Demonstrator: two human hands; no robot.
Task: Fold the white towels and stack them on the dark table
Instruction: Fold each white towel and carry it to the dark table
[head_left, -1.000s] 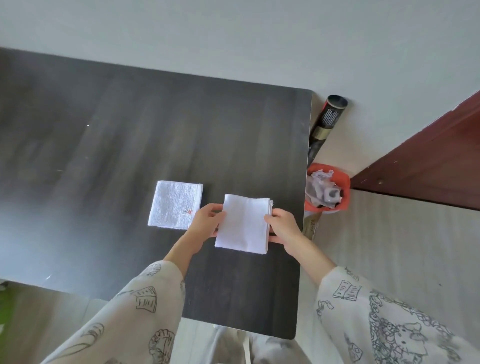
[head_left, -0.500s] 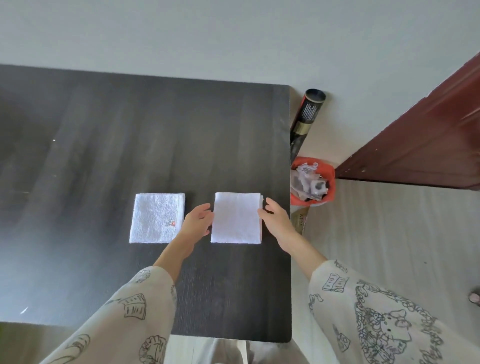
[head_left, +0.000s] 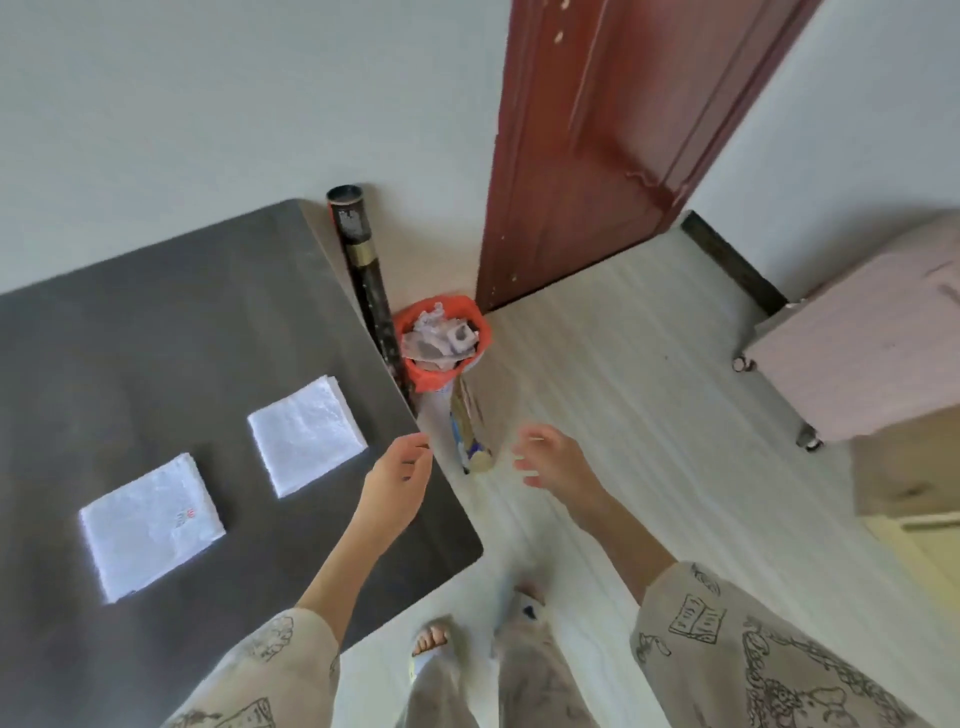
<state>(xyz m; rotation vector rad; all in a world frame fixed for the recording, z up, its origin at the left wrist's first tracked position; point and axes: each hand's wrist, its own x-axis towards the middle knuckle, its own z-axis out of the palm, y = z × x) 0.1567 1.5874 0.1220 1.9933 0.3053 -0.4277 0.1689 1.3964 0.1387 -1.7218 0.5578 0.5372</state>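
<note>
Fingers (head_left: 415, 451) of the left hand (head_left: 397, 480) are seen loosely spread with nothing held, above the right edge of the dark surface (head_left: 171, 322); fingers of the right hand (head_left: 553, 457) are likewise spread apart and empty, over the floor (head_left: 634, 395). At the far left, at about eight o'clock from the left hand, a folded white towel with a small red mark (head_left: 151, 525) is laid flat on the surface. A second folded white towel (head_left: 306, 435) lies at about nine o'clock from the left hand, near it but untouched, and apart from the first towel. Beyond the surface's edge, at about twelve o'clock from the left hand, a dark tube (head_left: 363, 270) is leaned in the corner beside an orange-lined bin (head_left: 441, 338) filled with crumpled paper. A reddish door (head_left: 613, 140) is seen at one o'clock, and a pale pink wheeled cabinet (head_left: 857, 343) at the far right.
</note>
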